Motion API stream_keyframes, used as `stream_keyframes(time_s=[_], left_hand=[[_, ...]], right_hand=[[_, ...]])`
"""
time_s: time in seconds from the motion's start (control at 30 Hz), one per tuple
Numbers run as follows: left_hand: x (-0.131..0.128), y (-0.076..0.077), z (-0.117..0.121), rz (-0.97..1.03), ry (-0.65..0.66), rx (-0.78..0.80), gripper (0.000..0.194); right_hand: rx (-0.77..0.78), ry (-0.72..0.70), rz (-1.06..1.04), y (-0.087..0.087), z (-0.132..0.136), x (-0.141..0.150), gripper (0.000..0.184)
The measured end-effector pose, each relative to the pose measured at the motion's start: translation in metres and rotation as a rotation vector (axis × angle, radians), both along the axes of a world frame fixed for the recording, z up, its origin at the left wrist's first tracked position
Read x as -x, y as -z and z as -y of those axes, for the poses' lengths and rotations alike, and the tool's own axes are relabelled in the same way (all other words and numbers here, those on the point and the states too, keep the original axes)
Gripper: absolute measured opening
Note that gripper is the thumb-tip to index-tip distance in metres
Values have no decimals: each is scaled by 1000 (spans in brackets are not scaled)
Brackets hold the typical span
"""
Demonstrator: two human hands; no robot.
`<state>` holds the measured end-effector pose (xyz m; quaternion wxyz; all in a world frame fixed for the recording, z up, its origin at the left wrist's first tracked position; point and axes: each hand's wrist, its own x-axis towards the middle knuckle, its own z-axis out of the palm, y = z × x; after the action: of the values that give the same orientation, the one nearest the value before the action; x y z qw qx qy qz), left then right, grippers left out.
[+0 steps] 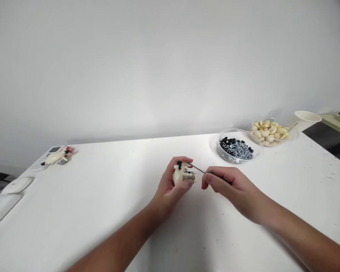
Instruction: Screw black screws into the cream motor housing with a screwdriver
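Observation:
My left hand (pixel 170 185) is closed around a small cream plastic part (pixel 180 174) with a black piece on top and a little metal motor at its side, held just above the white table (pixel 102 204). My right hand (pixel 229 186) pinches a thin screwdriver (pixel 200 169), whose metal shaft points left with its tip at the top of the cream part. Both hands are near the middle of the table, a short gap between them.
A clear bowl of black pieces and silver screws (pixel 238 150) and a clear bowl of cream plastic parts (pixel 269 132) stand at the back right, a white paper cup (pixel 306 119) beyond them. Another cream part (pixel 58 155) lies back left. A white wall rises behind.

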<state>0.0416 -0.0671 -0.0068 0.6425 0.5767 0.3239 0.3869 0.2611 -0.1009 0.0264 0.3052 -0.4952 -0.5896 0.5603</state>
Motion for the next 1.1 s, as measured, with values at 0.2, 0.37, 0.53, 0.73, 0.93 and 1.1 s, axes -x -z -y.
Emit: stream_keyframes(time_s=[0.2, 0.37, 0.53, 0.73, 0.93, 1.1], left_hand=[[1, -7, 7, -52, 11, -29, 35], [-1, -8, 7, -63, 17, -22, 35], [-2, -6, 7, -80, 12, -22, 35], [-3, -5, 6, -104, 29, -148, 34], [-2, -7, 2, -199, 11, -321, 46], [1, -9, 2, -226, 5, -296, 44]], right_hand=[[35, -4, -38, 6, 1, -3, 55], [-8, -13, 44, -3, 0, -3, 53], [-32, -29, 90, -10, -1, -3, 47], [-3, -48, 59, -4, -1, -6, 50], [105, -95, 4, -10, -1, -11, 51], [-41, -101, 126, -6, -3, -13, 49]])
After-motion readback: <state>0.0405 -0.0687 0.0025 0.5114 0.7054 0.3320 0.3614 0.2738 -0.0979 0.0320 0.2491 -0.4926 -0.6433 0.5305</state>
